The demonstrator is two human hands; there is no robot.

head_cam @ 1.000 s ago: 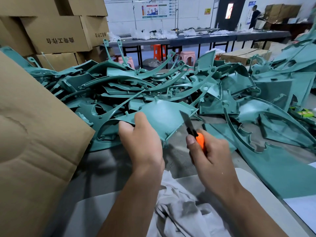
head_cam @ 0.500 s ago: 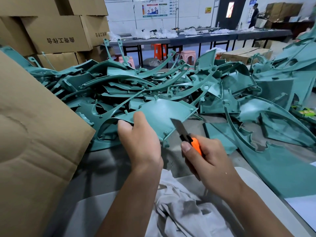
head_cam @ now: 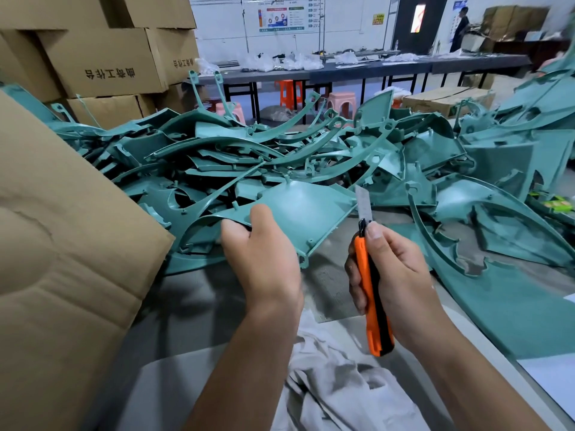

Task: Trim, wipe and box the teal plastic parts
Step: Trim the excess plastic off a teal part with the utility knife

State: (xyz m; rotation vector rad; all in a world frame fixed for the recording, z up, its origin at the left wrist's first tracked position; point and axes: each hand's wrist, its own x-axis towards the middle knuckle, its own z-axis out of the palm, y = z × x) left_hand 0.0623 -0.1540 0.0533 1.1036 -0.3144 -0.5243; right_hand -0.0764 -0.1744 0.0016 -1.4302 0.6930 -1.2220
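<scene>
My left hand (head_cam: pixel 263 259) grips one teal part (head_cam: pixel 298 213) by its near edge, the thumb on top, and holds it just above the grey bench (head_cam: pixel 193 306). My right hand (head_cam: pixel 395 284) is closed around the orange knife (head_cam: pixel 371 293); the blade (head_cam: pixel 363 206) stands upright beside the right edge of the part. The pile of teal parts (head_cam: pixel 280 150) covers the far side of the bench. An open cardboard box (head_cam: pixel 62 244) is at the left edge, and a grey cloth (head_cam: pixel 336 384) lies at the near edge.
</scene>
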